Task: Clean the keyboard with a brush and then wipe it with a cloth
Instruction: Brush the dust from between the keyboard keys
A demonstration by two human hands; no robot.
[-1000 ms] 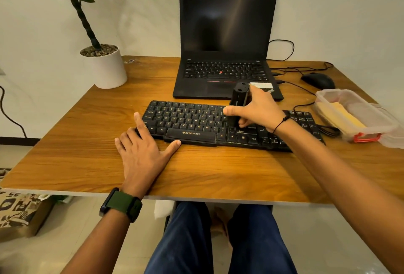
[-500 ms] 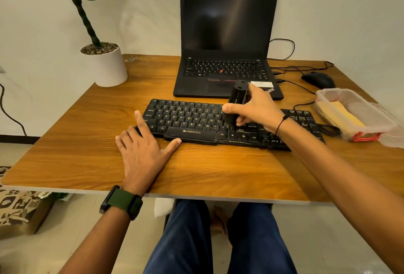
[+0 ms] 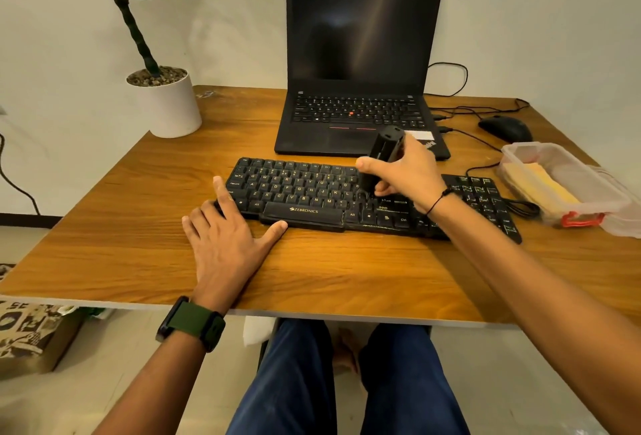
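A black keyboard (image 3: 298, 191) lies across the middle of the wooden table (image 3: 138, 254). My right hand (image 3: 406, 174) grips a black brush (image 3: 385, 148) held upright, its lower end down on the keys right of centre. My left hand (image 3: 229, 237) lies flat on the table with fingers spread, its fingertips against the keyboard's front left corner. A yellow cloth (image 3: 541, 185) lies in a clear plastic box (image 3: 589, 205) at the right edge of the table.
A black laptop (image 3: 357, 70) stands open behind the keyboard. A black mouse (image 3: 504, 127) and cables lie at the back right. A potted plant in a white pot (image 3: 168, 105) stands at the back left.
My right hand has shifted the brush slightly across the keys and tilted it a little. My left hand has stayed in place.
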